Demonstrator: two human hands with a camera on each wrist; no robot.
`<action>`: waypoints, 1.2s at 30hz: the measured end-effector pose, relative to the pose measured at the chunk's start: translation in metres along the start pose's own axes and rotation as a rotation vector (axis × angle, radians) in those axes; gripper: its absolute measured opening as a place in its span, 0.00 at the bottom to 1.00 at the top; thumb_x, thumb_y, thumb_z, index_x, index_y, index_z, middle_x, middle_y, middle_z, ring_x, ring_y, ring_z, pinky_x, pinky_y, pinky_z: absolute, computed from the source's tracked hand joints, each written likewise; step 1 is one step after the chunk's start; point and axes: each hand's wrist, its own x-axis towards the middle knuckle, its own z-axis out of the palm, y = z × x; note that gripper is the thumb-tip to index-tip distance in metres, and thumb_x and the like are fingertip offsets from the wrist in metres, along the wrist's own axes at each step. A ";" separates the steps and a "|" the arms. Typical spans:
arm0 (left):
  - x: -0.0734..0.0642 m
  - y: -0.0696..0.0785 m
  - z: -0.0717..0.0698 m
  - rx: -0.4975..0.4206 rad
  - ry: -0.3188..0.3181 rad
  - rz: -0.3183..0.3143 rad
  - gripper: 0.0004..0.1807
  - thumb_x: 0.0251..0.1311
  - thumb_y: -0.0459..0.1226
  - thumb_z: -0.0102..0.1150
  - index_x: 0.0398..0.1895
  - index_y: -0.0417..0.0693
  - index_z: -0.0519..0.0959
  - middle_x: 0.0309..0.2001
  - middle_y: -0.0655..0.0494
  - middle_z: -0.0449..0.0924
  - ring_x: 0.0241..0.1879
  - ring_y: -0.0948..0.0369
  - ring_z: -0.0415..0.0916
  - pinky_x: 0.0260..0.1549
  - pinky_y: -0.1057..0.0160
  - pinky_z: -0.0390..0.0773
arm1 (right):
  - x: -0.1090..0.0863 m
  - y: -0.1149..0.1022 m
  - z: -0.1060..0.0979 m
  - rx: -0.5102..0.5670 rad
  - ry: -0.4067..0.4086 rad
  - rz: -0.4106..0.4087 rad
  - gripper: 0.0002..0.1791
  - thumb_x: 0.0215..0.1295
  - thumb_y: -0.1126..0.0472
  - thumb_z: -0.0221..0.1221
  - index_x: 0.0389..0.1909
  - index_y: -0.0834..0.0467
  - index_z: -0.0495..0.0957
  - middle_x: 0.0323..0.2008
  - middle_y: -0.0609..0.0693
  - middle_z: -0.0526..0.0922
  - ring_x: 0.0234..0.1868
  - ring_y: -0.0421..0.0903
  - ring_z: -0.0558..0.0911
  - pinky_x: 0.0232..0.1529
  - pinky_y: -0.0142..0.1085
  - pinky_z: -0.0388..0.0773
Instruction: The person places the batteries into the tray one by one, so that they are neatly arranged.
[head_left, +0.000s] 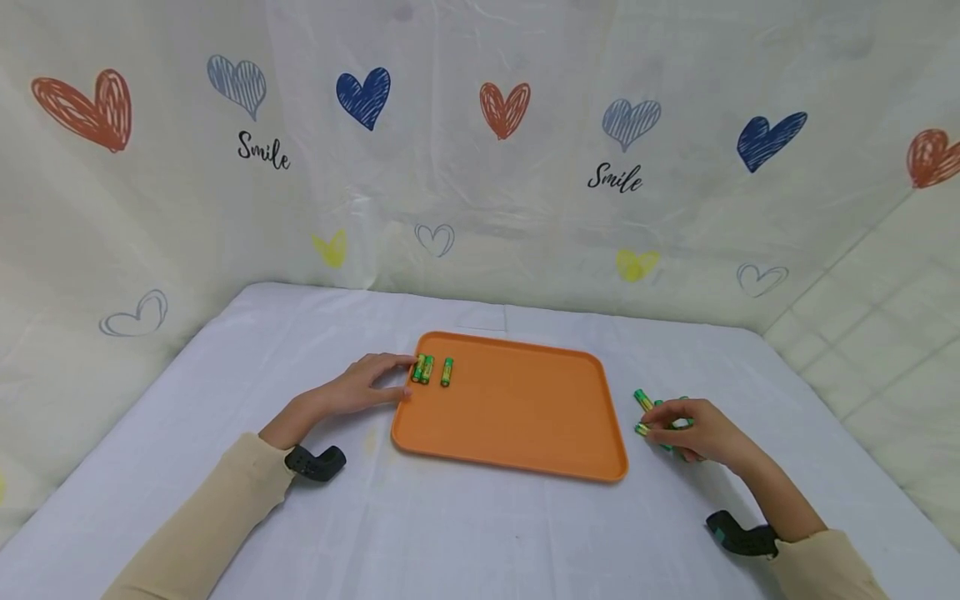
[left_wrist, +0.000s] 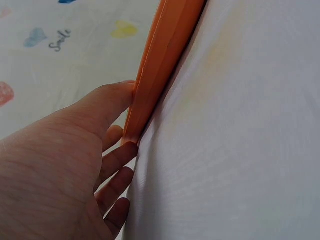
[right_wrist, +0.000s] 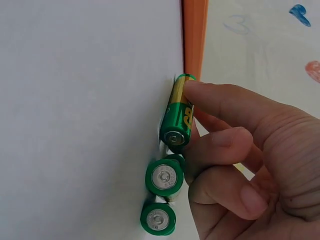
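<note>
Three green-and-yellow batteries (head_left: 427,369) lie near the left end of an orange tray (head_left: 517,408), two side by side and one slightly apart. My left hand (head_left: 367,385) rests against the tray's left rim, thumb and fingers spread and relaxed. In the left wrist view its thumb touches the tray's outer wall (left_wrist: 150,75). Right of the tray, my right hand (head_left: 697,429) pinches a battery (right_wrist: 177,117), the thumb on its side. More batteries (right_wrist: 164,177) lie on the cloth beside and under this hand, partly hidden by the fingers; one battery (head_left: 643,400) points toward the tray.
A white cloth (head_left: 480,533) covers the table. Behind it hangs a pale sheet (head_left: 555,208) printed with hearts and the word Smile. Each wrist wears a black band camera, the left camera (head_left: 317,463) and the right camera (head_left: 741,536).
</note>
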 end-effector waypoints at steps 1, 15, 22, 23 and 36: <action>0.000 0.000 0.000 0.003 -0.001 0.000 0.36 0.65 0.53 0.59 0.72 0.50 0.64 0.70 0.47 0.63 0.71 0.45 0.53 0.67 0.38 0.50 | 0.000 0.000 0.000 0.000 0.002 -0.002 0.15 0.63 0.61 0.65 0.47 0.66 0.80 0.33 0.52 0.78 0.14 0.38 0.67 0.16 0.31 0.67; 0.000 0.000 -0.002 0.012 0.011 0.007 0.35 0.65 0.52 0.59 0.72 0.49 0.64 0.70 0.47 0.64 0.71 0.44 0.53 0.68 0.38 0.49 | 0.005 -0.008 0.000 0.035 0.058 0.014 0.20 0.63 0.56 0.66 0.50 0.65 0.80 0.39 0.55 0.80 0.26 0.42 0.76 0.25 0.31 0.74; 0.001 -0.001 0.000 0.007 0.005 0.007 0.36 0.64 0.52 0.59 0.72 0.49 0.64 0.70 0.47 0.64 0.71 0.45 0.53 0.68 0.38 0.49 | 0.005 -0.010 0.003 0.044 0.059 0.036 0.21 0.62 0.53 0.66 0.50 0.64 0.80 0.41 0.54 0.81 0.30 0.42 0.77 0.27 0.31 0.75; 0.001 -0.001 0.001 0.008 0.002 0.006 0.36 0.64 0.52 0.60 0.72 0.49 0.64 0.70 0.48 0.64 0.71 0.45 0.53 0.68 0.39 0.49 | 0.004 -0.011 0.004 0.049 0.059 0.039 0.22 0.62 0.53 0.66 0.50 0.64 0.80 0.41 0.54 0.81 0.30 0.42 0.77 0.27 0.31 0.75; 0.001 -0.001 0.000 -0.009 -0.011 -0.016 0.37 0.64 0.54 0.59 0.72 0.51 0.64 0.71 0.48 0.63 0.71 0.45 0.52 0.68 0.38 0.50 | 0.013 -0.028 0.010 0.118 0.011 0.013 0.21 0.63 0.54 0.65 0.50 0.65 0.79 0.35 0.52 0.78 0.23 0.41 0.72 0.23 0.31 0.69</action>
